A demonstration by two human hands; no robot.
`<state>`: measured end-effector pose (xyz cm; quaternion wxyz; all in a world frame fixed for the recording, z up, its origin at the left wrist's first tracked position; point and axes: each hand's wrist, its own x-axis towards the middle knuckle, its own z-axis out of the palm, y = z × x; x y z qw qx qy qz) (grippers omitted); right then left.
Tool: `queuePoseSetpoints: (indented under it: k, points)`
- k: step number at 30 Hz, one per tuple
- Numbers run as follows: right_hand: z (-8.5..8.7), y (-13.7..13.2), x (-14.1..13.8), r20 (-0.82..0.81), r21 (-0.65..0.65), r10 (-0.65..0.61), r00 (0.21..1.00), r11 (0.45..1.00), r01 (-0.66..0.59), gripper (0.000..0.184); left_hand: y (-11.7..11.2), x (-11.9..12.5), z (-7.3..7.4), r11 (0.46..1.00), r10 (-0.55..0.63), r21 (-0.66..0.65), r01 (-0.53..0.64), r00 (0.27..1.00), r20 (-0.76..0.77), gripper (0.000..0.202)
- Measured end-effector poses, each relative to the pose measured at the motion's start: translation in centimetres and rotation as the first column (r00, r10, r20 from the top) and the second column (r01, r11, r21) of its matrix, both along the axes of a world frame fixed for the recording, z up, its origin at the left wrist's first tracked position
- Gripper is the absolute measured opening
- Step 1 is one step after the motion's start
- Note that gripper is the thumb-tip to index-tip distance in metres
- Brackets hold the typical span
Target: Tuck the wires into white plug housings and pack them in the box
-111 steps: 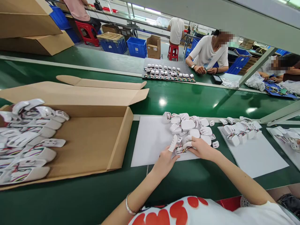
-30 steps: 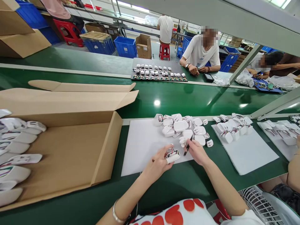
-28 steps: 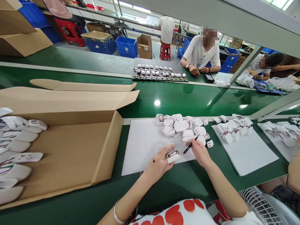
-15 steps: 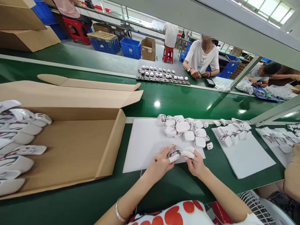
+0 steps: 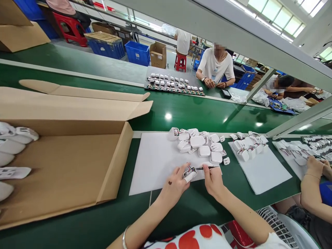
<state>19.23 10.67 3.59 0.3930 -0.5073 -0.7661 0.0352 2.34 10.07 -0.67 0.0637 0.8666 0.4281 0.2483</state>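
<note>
My left hand (image 5: pixel 176 181) is closed around a small white plastic housing (image 5: pixel 191 174), its open side showing wires and parts inside. In my right hand (image 5: pixel 214 180) is a pair of thin dark tweezers (image 5: pixel 200 168), pinched between thumb and fingers. The tweezers' tip points left, close to the housing's opening; whether it touches cannot be made out. White coverings show at some fingertips. Just beyond my hands, a pile of white housings (image 5: pixel 197 141) lies on a white sheet (image 5: pixel 153 162), some with wires showing.
An open cardboard box (image 5: pixel 114 166) with white shells (image 5: pixel 11 146) stands at left. To the right lie another sheet (image 5: pixel 261 169) with housings and a co-worker's arms (image 5: pixel 310 186). A metal post (image 5: pixel 261 83) rises behind. Across the bench, a person sits beside rows of small parts (image 5: pixel 173 83).
My right hand now shows the dark tweezers extended toward the housing; before, its white-covered fingers were beside it. My left hand keeps the housing. The view has shifted slightly right.
</note>
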Motion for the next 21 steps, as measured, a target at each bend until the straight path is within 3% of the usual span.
queuePoseSetpoints:
  k: [9,15,21]
  points:
    - [-0.5,0.8,0.5,0.018,-0.009,0.086,0.996,0.996,-0.086,0.055,-0.3,0.2,-0.3,0.998,0.055,-0.009,-0.056,0.998,-0.033,0.03]
    - [-0.5,0.4,0.5,0.052,0.045,0.084,0.995,0.995,-0.087,0.052,-0.4,0.1,0.4,0.998,0.054,-0.013,-0.055,0.998,-0.035,0.03]
    - [-1.7,1.2,0.4,0.118,0.148,0.117,0.986,0.98,-0.134,0.05,-0.4,0.3,0.1,0.997,0.077,0.011,-0.077,0.997,-0.029,0.026]
